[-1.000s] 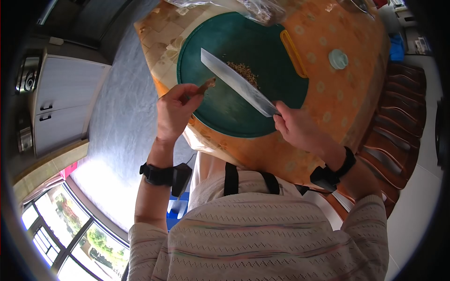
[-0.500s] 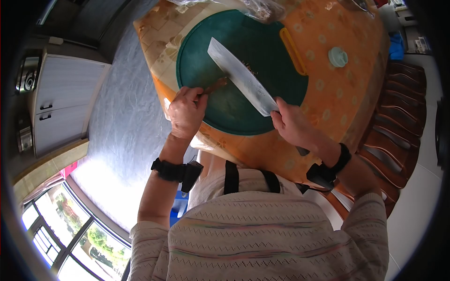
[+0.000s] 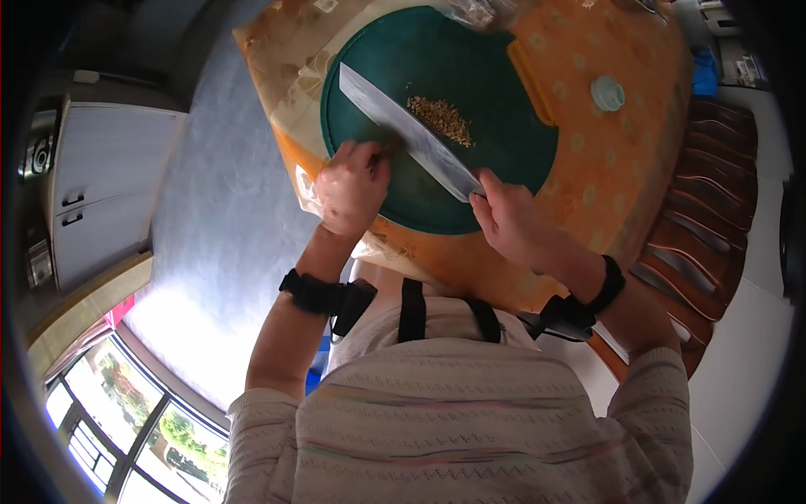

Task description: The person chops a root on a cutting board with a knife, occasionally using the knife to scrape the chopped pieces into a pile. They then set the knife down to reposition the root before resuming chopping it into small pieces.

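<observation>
Far left, grey cabinet (image 3: 117, 160) stood apart from the work, bare floor (image 3: 227, 168) between it and the covered surface (image 3: 596, 160).

Left hand (image 3: 351, 189) next, over the near-left rim of the round green cutting board (image 3: 501, 88). Fingers curled together, pinched on a small dark brown piece (image 3: 384, 153); piece blurred, outline hard to make out. It lay just right of the fingertips, on the near-left side of the blade; whether it touched the steel, could not tell. Left hand was the nearer to it.

Cleaver (image 3: 413, 137) slanted across the board, long axis from the far-left tip down to the near-right handle. The blade ran between the brown piece and the heap of chopped brown bits (image 3: 441, 120), which lay loose on the board beyond it, to the far right.

Right hand (image 3: 514, 220) at the near-right end, fingers wrapped tight on the cleaver's handle, the grip mostly hidden. Clear plastic bag (image 3: 477, 13) by the far rim, cut off by the frame.

Yellow handle (image 3: 533, 84) along the board's right edge; pale green lid-like object (image 3: 607, 93) farther right on the surface; brown wooden chairs (image 3: 701, 223) beyond.
</observation>
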`<action>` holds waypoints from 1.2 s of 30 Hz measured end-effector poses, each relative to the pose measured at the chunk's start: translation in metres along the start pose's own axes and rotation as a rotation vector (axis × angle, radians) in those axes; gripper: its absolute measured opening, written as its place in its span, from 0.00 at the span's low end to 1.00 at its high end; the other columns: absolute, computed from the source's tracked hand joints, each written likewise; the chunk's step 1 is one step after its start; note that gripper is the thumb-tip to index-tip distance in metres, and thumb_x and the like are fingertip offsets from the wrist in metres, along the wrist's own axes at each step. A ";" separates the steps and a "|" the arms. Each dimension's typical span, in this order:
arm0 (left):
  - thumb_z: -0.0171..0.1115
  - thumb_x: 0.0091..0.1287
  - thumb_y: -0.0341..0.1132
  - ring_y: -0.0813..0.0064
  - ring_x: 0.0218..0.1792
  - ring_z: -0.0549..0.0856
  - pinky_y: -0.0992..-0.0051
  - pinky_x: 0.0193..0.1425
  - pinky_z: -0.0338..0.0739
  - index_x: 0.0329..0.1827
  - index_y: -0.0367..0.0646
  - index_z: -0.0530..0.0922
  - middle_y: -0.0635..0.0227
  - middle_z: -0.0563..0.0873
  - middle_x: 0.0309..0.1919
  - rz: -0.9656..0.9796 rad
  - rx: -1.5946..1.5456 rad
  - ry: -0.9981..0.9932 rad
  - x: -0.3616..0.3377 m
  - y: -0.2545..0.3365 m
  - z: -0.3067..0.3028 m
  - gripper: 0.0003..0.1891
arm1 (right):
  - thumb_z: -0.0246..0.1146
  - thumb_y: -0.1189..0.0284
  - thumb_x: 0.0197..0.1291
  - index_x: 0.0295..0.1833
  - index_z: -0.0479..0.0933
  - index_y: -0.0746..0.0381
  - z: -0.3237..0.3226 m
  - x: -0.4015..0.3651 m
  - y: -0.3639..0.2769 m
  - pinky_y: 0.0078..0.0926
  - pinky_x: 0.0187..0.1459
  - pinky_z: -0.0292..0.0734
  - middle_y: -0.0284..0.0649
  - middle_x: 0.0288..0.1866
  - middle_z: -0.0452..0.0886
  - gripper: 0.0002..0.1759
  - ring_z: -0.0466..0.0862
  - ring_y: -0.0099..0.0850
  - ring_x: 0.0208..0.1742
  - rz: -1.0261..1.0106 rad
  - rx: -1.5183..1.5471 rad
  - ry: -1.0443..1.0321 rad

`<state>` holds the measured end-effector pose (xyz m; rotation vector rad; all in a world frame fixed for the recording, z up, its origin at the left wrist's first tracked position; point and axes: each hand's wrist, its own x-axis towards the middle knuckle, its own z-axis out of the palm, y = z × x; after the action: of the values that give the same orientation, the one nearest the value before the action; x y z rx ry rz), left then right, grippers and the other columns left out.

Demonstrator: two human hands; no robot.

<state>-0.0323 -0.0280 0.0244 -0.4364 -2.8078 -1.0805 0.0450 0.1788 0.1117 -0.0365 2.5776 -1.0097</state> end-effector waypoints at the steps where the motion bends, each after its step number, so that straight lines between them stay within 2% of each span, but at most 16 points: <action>1: 0.68 0.55 0.31 0.68 0.24 0.83 0.73 0.30 0.78 0.33 0.44 0.83 0.66 0.82 0.27 0.045 0.006 0.013 0.002 -0.002 0.002 0.05 | 0.55 0.74 0.65 0.41 0.64 0.67 0.002 0.002 0.002 0.44 0.26 0.73 0.52 0.21 0.75 0.08 0.79 0.51 0.25 -0.029 -0.053 0.023; 5: 0.67 0.55 0.30 0.67 0.26 0.84 0.73 0.30 0.78 0.32 0.44 0.83 0.66 0.81 0.26 0.141 0.015 0.019 0.006 -0.008 0.005 0.03 | 0.55 0.77 0.62 0.39 0.64 0.66 0.003 0.011 -0.009 0.45 0.28 0.74 0.50 0.21 0.76 0.06 0.80 0.52 0.26 -0.005 -0.202 -0.013; 9: 0.67 0.56 0.30 0.67 0.25 0.84 0.73 0.30 0.78 0.33 0.44 0.83 0.66 0.82 0.28 0.143 -0.074 -0.002 0.015 -0.011 -0.009 0.04 | 0.55 0.79 0.60 0.37 0.64 0.67 -0.007 0.020 -0.029 0.46 0.29 0.74 0.48 0.22 0.77 0.06 0.81 0.51 0.27 0.053 -0.211 -0.085; 11: 0.67 0.58 0.31 0.68 0.23 0.83 0.74 0.29 0.78 0.34 0.43 0.84 0.67 0.83 0.30 0.141 -0.239 0.195 0.033 -0.007 -0.032 0.03 | 0.55 0.80 0.58 0.37 0.65 0.67 -0.010 0.026 -0.033 0.46 0.30 0.74 0.46 0.23 0.78 0.05 0.82 0.49 0.28 0.070 -0.244 -0.135; 12: 0.67 0.60 0.32 0.68 0.27 0.84 0.74 0.33 0.79 0.36 0.44 0.84 0.67 0.84 0.33 0.182 -0.219 0.276 0.048 -0.001 -0.045 0.04 | 0.55 0.80 0.58 0.37 0.65 0.67 -0.009 0.027 -0.035 0.46 0.30 0.74 0.46 0.23 0.78 0.05 0.82 0.49 0.28 0.074 -0.244 -0.139; 13: 0.67 0.61 0.32 0.68 0.32 0.84 0.74 0.36 0.80 0.38 0.45 0.84 0.68 0.85 0.36 0.224 -0.196 0.359 0.065 0.003 -0.053 0.04 | 0.54 0.78 0.62 0.40 0.65 0.67 -0.009 0.030 -0.037 0.46 0.28 0.73 0.50 0.22 0.76 0.06 0.80 0.52 0.27 0.088 -0.241 -0.134; 14: 0.67 0.61 0.32 0.68 0.32 0.84 0.74 0.36 0.80 0.38 0.45 0.84 0.68 0.85 0.36 0.222 -0.197 0.358 0.082 0.003 -0.052 0.04 | 0.53 0.75 0.67 0.43 0.65 0.68 -0.008 0.031 -0.038 0.46 0.26 0.71 0.54 0.20 0.75 0.07 0.79 0.55 0.26 0.103 -0.239 -0.127; 16: 0.64 0.65 0.37 0.63 0.51 0.81 0.66 0.52 0.76 0.45 0.49 0.83 0.65 0.83 0.48 0.458 0.032 0.304 0.116 0.003 -0.040 0.09 | 0.53 0.75 0.67 0.43 0.65 0.69 -0.006 0.031 -0.036 0.46 0.25 0.71 0.54 0.20 0.75 0.07 0.79 0.55 0.26 0.090 -0.264 -0.129; 17: 0.64 0.65 0.37 0.63 0.51 0.81 0.66 0.52 0.76 0.45 0.49 0.83 0.65 0.83 0.48 0.453 0.027 0.308 0.122 0.002 -0.033 0.09 | 0.53 0.75 0.67 0.43 0.65 0.69 -0.006 0.031 -0.036 0.47 0.25 0.71 0.54 0.20 0.75 0.08 0.79 0.55 0.26 0.075 -0.285 -0.130; 19: 0.61 0.67 0.43 0.58 0.65 0.70 0.57 0.64 0.67 0.52 0.53 0.81 0.64 0.77 0.59 0.526 0.196 0.158 0.129 -0.001 -0.020 0.13 | 0.53 0.75 0.67 0.42 0.65 0.68 -0.010 0.035 -0.037 0.46 0.24 0.71 0.54 0.20 0.74 0.07 0.79 0.55 0.25 0.085 -0.256 -0.139; 20: 0.61 0.67 0.43 0.58 0.65 0.70 0.57 0.64 0.67 0.52 0.53 0.81 0.64 0.77 0.59 0.523 0.192 0.148 0.128 -0.003 -0.020 0.13 | 0.53 0.74 0.67 0.42 0.65 0.68 -0.009 0.034 -0.038 0.46 0.24 0.71 0.53 0.19 0.74 0.07 0.78 0.55 0.24 0.098 -0.217 -0.145; 22: 0.57 0.68 0.46 0.57 0.66 0.68 0.53 0.66 0.63 0.54 0.56 0.81 0.63 0.74 0.63 0.467 0.200 -0.012 0.127 -0.007 -0.022 0.15 | 0.54 0.74 0.67 0.42 0.65 0.67 -0.006 0.033 -0.041 0.45 0.23 0.71 0.52 0.18 0.74 0.07 0.78 0.54 0.23 0.083 -0.282 -0.139; 24: 0.57 0.68 0.46 0.57 0.66 0.69 0.53 0.66 0.64 0.54 0.56 0.81 0.64 0.75 0.62 0.455 0.233 -0.028 0.126 -0.008 -0.023 0.15 | 0.54 0.74 0.67 0.42 0.65 0.67 -0.007 0.035 -0.042 0.45 0.23 0.71 0.51 0.18 0.73 0.07 0.78 0.53 0.22 0.067 -0.350 -0.120; 26: 0.57 0.68 0.46 0.57 0.66 0.69 0.54 0.66 0.64 0.53 0.57 0.81 0.65 0.75 0.62 0.444 0.262 -0.049 0.123 -0.005 -0.024 0.14 | 0.57 0.77 0.59 0.39 0.64 0.67 -0.006 0.036 -0.041 0.48 0.25 0.75 0.51 0.21 0.77 0.09 0.81 0.53 0.25 0.112 -0.297 -0.181; 28: 0.56 0.68 0.47 0.58 0.66 0.69 0.54 0.67 0.64 0.53 0.58 0.81 0.66 0.76 0.61 0.382 0.276 -0.081 0.123 0.000 -0.024 0.14 | 0.56 0.77 0.59 0.40 0.64 0.67 0.000 0.032 -0.036 0.47 0.26 0.75 0.51 0.21 0.78 0.08 0.81 0.53 0.25 0.124 -0.281 -0.170; 36: 0.54 0.69 0.47 0.60 0.66 0.69 0.56 0.68 0.63 0.53 0.59 0.81 0.69 0.77 0.61 0.375 0.314 -0.144 0.127 0.000 -0.025 0.14 | 0.55 0.79 0.57 0.40 0.64 0.67 -0.001 0.036 -0.039 0.48 0.28 0.76 0.51 0.21 0.78 0.07 0.81 0.53 0.26 0.082 -0.273 -0.170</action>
<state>-0.1535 -0.0157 0.0682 -0.9839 -2.7794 -0.5432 0.0069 0.1444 0.1265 -0.0829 2.5177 -0.5931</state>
